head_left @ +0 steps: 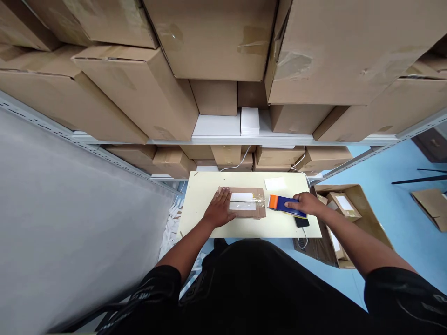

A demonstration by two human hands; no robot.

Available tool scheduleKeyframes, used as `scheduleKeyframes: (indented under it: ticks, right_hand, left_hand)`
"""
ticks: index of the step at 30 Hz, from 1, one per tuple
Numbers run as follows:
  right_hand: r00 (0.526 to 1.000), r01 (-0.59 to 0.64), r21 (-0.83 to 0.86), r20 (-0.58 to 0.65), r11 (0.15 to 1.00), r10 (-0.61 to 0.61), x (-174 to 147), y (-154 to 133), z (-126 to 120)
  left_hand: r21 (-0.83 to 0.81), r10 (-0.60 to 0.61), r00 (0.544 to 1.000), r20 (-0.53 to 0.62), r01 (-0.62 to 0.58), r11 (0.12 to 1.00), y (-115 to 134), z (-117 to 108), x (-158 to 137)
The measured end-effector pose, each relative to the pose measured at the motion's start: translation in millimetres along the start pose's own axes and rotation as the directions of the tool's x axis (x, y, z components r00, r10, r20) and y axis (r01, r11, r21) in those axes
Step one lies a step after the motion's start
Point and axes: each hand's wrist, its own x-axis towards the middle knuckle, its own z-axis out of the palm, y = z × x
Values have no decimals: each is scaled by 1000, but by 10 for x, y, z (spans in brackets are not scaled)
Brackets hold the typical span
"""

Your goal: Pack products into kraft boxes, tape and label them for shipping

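A small brown cardboard box (pixel 260 213) lies on the pale tabletop (pixel 195 223). Two white paper labels or strips run along its top, and shiny clear tape covers its right end. My left hand (pixel 220 209) rests flat on the left end of this box, fingers stretched out. Just right of the box, my right hand (pixel 303 204) is closed on a dark blue tape dispenser (pixel 287 204) with an orange front, which points at the taped end. The dispenser is apart from the box. A black device (pixel 301 222) with a white cable shows beneath the dispenser.
A white slip of paper (pixel 275 183) lies behind the dispenser. Shelves (pixel 223 139) packed with large cartons (pixel 216 42) rise beyond the table. An open carton (pixel 370 214) holding smaller boxes stands at the right. Paper scraps (pixel 171 225) lie by the left wall.
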Motion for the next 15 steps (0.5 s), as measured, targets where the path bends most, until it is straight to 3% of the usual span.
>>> scheduleKeyframes:
  ticks: [4,10,15]
  right_hand:
    - [1000,29,4,10,1000,-29,45,145,-22]
    - [999,-19,-7,49,1000,19,112,509,-92]
    - [998,-51,-92,36,994,54,406,363,96]
  left_hand:
    - [26,6,1000,4,-6,1000,15,-25,6]
    - [27,0,1000,12,0,1000,23,-45,16]
    - [42,-1,1000,-10,1,999,17,-18,13]
